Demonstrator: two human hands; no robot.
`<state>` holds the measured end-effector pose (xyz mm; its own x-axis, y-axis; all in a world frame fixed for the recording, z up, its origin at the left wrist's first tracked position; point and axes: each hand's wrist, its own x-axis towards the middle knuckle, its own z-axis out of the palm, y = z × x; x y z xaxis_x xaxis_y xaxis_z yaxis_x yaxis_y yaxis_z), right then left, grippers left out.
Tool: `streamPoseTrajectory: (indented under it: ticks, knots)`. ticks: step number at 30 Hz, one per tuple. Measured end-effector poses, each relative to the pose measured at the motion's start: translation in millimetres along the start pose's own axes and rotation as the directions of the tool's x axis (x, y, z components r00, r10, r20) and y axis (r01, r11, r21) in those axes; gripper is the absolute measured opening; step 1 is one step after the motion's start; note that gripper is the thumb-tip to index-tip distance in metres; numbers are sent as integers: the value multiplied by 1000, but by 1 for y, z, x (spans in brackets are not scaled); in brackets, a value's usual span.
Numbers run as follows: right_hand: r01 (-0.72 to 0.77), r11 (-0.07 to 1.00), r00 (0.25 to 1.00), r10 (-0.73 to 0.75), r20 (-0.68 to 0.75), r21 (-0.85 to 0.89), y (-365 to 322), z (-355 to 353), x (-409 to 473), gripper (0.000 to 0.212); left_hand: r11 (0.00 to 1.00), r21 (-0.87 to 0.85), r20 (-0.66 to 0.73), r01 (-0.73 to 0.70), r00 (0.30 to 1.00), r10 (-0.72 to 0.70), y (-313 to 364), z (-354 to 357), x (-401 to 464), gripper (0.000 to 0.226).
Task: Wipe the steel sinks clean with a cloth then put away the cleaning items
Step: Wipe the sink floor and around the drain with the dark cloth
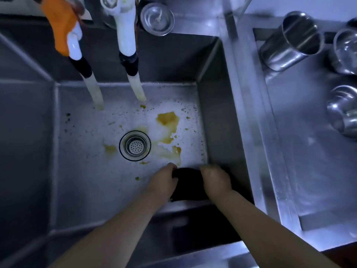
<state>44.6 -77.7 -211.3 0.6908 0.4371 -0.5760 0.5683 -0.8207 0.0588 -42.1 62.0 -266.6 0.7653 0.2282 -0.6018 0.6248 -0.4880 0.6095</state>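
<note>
A deep steel sink (216, 97) fills the middle of the view, its floor wet with droplets and yellow-brown stains (167, 120) right of the round drain strainer (134, 146). A dark cloth (188, 185) lies on the sink floor near the front right corner. My left hand (164, 180) grips the cloth's left edge and my right hand (215, 179) grips its right edge, fingers curled over it. Part of the cloth is hidden under my hands.
Two white taps with translucent hoses (128, 55) hang into the sink from the back; an orange cloth (59, 22) drapes over the left tap. A loose steel strainer cup (157, 18) sits on the back ledge. Steel tumblers (289, 41) lie in the right basin.
</note>
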Motion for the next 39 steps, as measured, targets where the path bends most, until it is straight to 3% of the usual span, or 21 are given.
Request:
streamPoseTrajectory:
  ticks: [4,8,10,12,15,21,25,28,32,36,39]
  knots:
    - [47,996,991,-37,-126,79,-1,11,5,42,992,126,-22,-19,1000,22,-23,-18,1,48]
    - [66,969,980,-108,169,237,-13,34,6,55,930,349,-58,-116,988,145,-42,-43,-9,48]
    - [72,977,947,-130,295,199,-19,47,12,72,864,478,-43,-155,979,199,-47,-47,-8,49]
    - [67,987,940,-111,321,144,-25,60,21,78,799,581,-6,-157,980,197,-54,-47,-2,59]
    - [-3,989,970,-33,242,146,-34,71,45,80,724,673,41,-155,984,172,-66,-43,9,80]
    - [-136,982,990,130,56,134,-38,59,126,86,696,682,57,-224,965,254,-81,-37,30,97]
    - [-81,991,997,80,8,111,-31,46,157,88,669,713,62,-211,969,239,-80,-35,40,109]
    - [-47,992,999,48,0,113,-30,49,145,87,646,733,91,-212,972,216,-77,-34,42,105]
    - [-84,987,986,62,158,135,-36,85,81,89,584,789,129,-190,981,145,-65,-37,43,104]
    - [-174,982,895,126,429,74,-37,118,31,95,550,817,134,-173,985,111,-54,-38,40,103]
    - [-259,954,901,181,395,153,-43,117,42,94,570,806,122,-159,987,103,-49,-38,40,97]
